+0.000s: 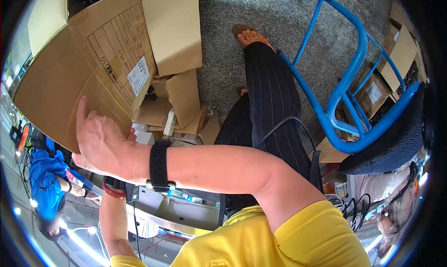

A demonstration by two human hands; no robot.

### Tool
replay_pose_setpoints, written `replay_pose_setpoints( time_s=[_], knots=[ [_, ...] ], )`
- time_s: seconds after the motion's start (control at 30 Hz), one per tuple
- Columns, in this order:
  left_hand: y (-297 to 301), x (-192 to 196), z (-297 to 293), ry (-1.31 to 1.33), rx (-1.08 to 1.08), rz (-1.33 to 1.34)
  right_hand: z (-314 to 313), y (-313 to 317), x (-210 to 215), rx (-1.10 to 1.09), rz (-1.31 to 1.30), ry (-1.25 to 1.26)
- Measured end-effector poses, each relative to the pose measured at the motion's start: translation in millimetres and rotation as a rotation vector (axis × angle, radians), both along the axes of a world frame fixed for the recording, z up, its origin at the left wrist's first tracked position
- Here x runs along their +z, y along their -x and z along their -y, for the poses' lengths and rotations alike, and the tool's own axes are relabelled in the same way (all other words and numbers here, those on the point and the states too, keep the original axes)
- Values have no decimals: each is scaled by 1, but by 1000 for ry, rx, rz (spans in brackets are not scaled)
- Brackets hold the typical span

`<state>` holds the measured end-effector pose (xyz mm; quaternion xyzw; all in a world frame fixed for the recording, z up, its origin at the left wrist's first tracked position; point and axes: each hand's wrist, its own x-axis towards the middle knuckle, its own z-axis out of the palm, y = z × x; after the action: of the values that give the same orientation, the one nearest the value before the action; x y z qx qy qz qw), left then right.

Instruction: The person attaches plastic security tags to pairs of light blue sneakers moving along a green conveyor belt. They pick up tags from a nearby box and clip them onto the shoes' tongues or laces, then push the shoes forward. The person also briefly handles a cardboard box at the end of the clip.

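My right hand (104,139) is at the lower edge of a large open cardboard box (51,92) on the left. The index finger lies stretched along the brown board. The other fingers curl against it, and the hand appears closed on the edge. A black strap (159,164) circles my right wrist. On the box are a printed grid, handwriting and a white label (138,76). My left forearm (113,220), with a red bracelet (114,191), rises from below. My left hand is hidden behind the right one, so its fingers cannot be seen.
A blue-framed chair (358,48) with a dark seat stands at the right. Opened cartons (184,99) lie near my legs, with a white power strip (170,122) among them. Further cartons (375,95) are behind the chair. A person in blue (44,169) works at the far left.
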<state>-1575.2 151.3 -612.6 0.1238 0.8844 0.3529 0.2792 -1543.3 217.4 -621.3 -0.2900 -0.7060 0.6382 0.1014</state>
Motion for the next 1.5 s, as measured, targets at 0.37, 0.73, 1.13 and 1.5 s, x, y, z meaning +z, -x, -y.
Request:
replay_pose_setpoints(
  time_s=[0.37, 0.73, 1.13, 1.5],
  knots=[
    [34, 6, 17, -428, -181, 624, -6, -1, -3, -22, -42, 104],
    [23, -19, 12, -206, 40, 323, -14, -5, -6, -20, -73, 206],
    [47, -28, 38, -76, 132, 423, -24, -24, 3, 75, -96, 90],
    [31, -61, 115, -4, 523, 664, -35, -51, -8, 78, -62, 482]
  ],
)
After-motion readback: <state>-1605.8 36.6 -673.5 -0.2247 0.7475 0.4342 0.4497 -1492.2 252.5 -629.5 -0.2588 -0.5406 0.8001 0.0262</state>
